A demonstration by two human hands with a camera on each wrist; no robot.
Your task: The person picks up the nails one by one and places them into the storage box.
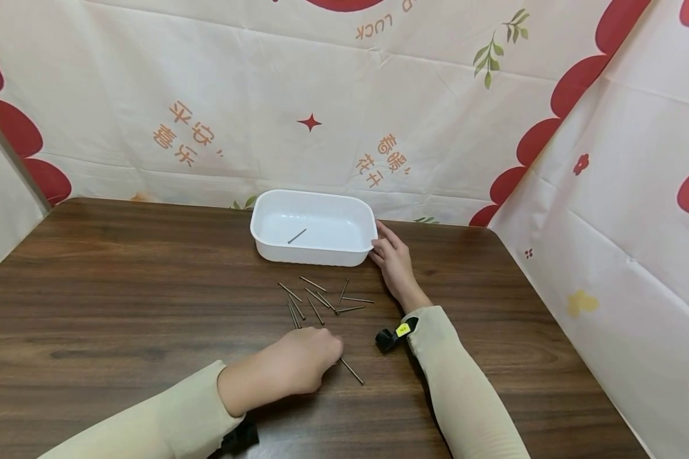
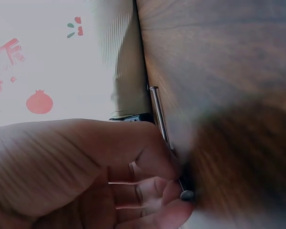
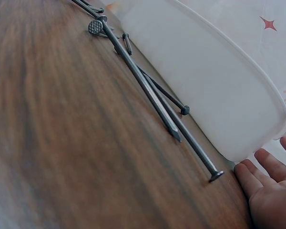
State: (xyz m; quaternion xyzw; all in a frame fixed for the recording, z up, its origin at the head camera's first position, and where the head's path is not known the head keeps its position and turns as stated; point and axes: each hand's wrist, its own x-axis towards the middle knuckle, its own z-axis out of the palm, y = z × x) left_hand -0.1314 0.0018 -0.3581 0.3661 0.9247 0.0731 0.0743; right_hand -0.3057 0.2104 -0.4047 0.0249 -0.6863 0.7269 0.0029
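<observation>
My left hand (image 1: 301,360) is low over the table, thumb and fingertips pinching a nail (image 2: 187,194), whose head shows at the fingertips in the left wrist view; the hand hides most of its shaft. Just past these fingers, another nail (image 1: 353,371) lies on the wood. At the right end of a white plastic tray (image 1: 312,255), my right hand (image 1: 396,264) touches the wall and rim with fairly straight fingers. A single nail (image 1: 296,236) lies inside the tray. In front of it several loose nails (image 1: 316,311) are scattered, some crossing each other.
The dark wooden table (image 1: 120,287) reaches back to a printed cloth (image 1: 252,108) just behind the tray. More of this cloth hangs along the right side. Black camera mounts (image 1: 386,340) sit at both wrists, close to the tabletop.
</observation>
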